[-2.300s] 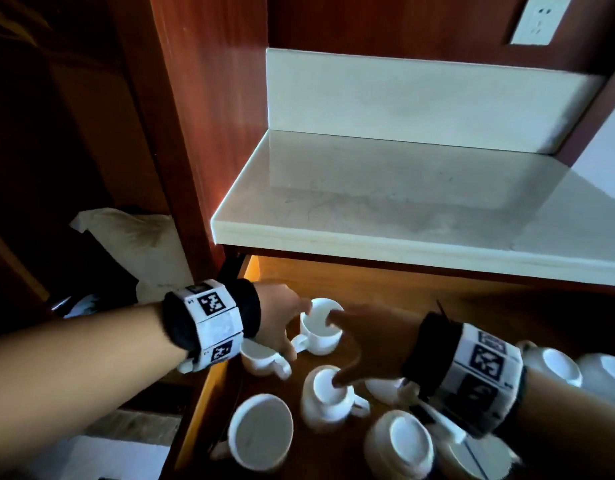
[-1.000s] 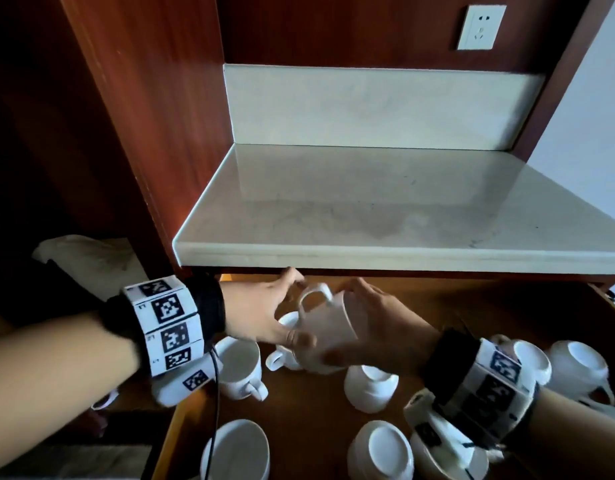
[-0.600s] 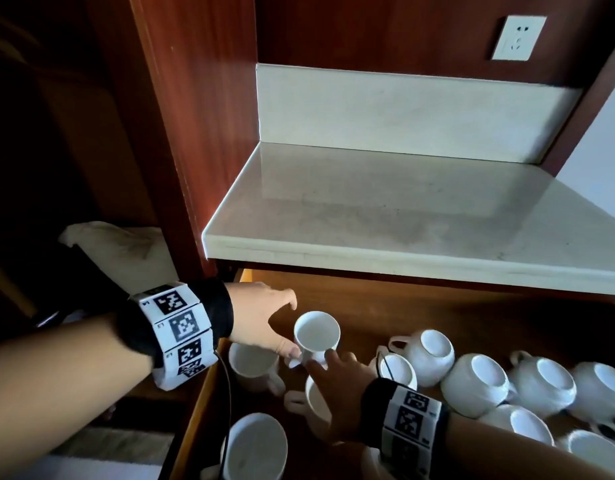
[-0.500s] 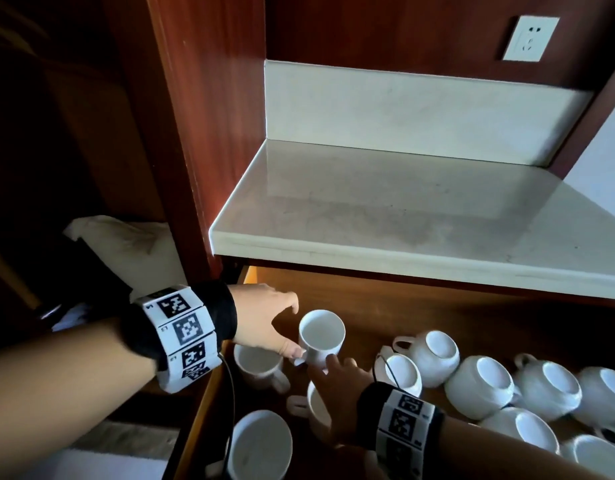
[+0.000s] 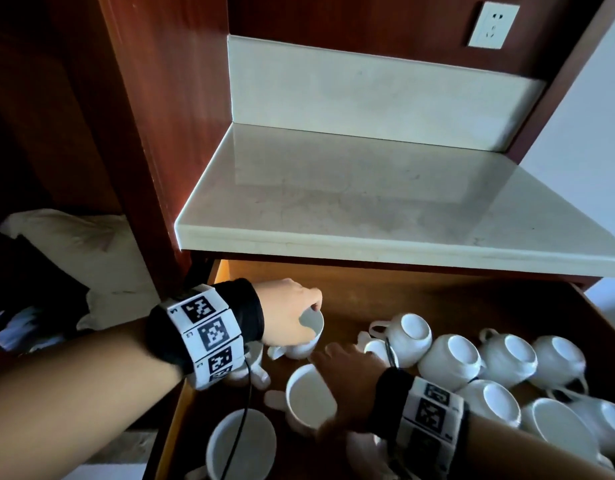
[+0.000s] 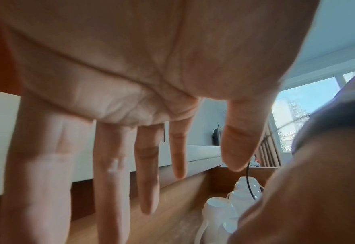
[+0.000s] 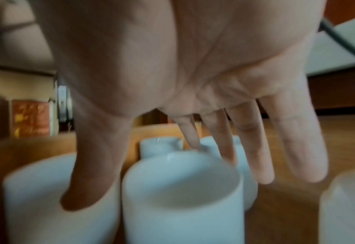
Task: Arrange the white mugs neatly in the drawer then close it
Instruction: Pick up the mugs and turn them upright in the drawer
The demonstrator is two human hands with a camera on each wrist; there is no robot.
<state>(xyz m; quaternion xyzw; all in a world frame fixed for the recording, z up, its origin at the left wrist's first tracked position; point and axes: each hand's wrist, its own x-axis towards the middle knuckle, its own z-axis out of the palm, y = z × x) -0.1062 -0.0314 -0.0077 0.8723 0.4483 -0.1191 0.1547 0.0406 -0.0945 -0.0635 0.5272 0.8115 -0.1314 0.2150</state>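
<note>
In the open drawer point(image 5: 420, 299), plain unmarked white mugs point(image 5: 451, 362), hands spread above

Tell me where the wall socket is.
In the head view the wall socket sits at the upper right, on the dark wood panel above the pale backsplash, well behind the countertop and the open drawer.

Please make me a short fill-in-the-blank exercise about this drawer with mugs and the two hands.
1. The glossy ceramic mugs are all ___ in colour.
2. The brown wooden drawer that holds them stands ___.
3. The hand nearer the drawer's back wall is the person's ___ hand.
Missing words: white; open; left.
</note>
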